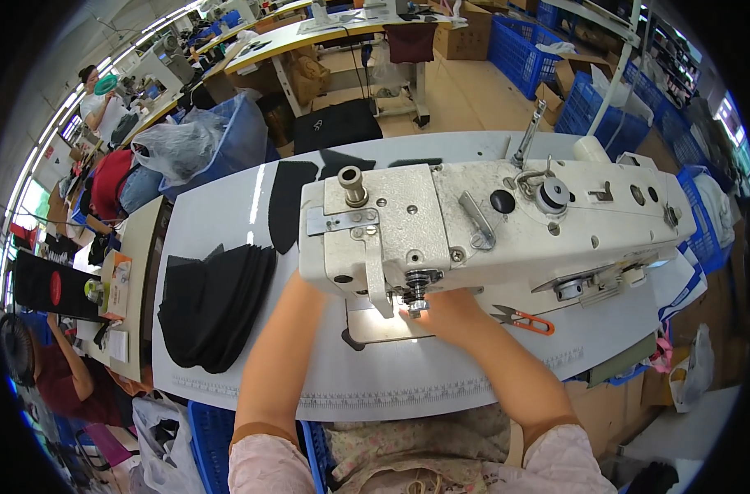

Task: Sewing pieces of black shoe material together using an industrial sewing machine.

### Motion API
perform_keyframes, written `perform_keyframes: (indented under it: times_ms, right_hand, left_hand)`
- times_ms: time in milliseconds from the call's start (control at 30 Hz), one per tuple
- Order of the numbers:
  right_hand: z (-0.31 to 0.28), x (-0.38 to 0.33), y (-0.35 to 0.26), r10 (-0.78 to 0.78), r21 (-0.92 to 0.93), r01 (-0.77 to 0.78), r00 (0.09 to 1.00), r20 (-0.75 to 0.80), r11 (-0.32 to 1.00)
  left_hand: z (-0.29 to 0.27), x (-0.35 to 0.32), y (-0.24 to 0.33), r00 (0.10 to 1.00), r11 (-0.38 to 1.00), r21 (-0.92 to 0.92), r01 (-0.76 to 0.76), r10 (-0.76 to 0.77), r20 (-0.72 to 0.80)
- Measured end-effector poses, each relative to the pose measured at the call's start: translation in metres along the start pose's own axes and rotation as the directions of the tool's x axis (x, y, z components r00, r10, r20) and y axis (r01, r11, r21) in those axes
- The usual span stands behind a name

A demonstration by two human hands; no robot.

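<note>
A white sewing machine [490, 214] stretches across the table in front of me. My left hand [310, 290] reaches behind the machine's head, so only its wrist end shows and the fingers are hidden. Close to the needle area lies my right hand [451, 314], its fingers mostly covered by the presser parts [419, 290]. What either hand holds cannot be made out. A small black edge [352, 340] pokes out beside the metal plate [383, 323]. Orange-handled thread snips [525, 320] rest right of my right hand. A stack of black fabric pieces [214, 309] sits left of my left forearm.
More black fabric [291, 202] lies beyond the machine head. A ruler strip [375, 389] runs along the table's near edge. Blue crates [523, 53] stand at the far right, and a blue bin with plastic bags [186, 148] at the left. Other people [103, 111] are at the left.
</note>
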State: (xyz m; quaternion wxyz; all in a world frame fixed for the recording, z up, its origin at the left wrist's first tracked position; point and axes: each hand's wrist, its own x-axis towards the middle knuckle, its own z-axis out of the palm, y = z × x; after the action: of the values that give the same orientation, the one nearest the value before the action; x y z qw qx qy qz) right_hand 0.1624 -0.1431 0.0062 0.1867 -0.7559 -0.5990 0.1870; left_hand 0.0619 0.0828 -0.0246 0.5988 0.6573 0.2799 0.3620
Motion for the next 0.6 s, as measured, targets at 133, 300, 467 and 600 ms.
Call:
perform_keyframes:
  times_ms: [133, 300, 467, 600]
  right_hand:
    - [0.003, 0.002, 0.006, -0.097, -0.056, 0.085, 0.966, -0.239, 0.995]
    - [-0.001, 0.003, 0.008, -0.081, -0.086, 0.067, 0.982, -0.168, 0.994]
    - [-0.009, 0.000, 0.004, -0.087, -0.086, 0.076, 0.988, -0.130, 0.993]
    - [-0.028, -0.010, -0.009, -0.021, -0.014, 0.022, 0.992, 0.123, 1.000]
  left_hand:
    - [-0.009, -0.007, -0.005, 0.995, 0.985, 0.144, -0.090, 0.083, 0.059]
    - [-0.015, -0.036, -0.011, 0.972, 0.925, 0.309, -0.223, 0.186, 0.144]
    - [-0.011, -0.060, -0.016, 0.929, 0.817, 0.446, -0.364, 0.283, 0.240]
    - [-0.008, -0.085, 0.039, 0.863, 0.460, 0.735, -0.498, 0.181, 0.472]
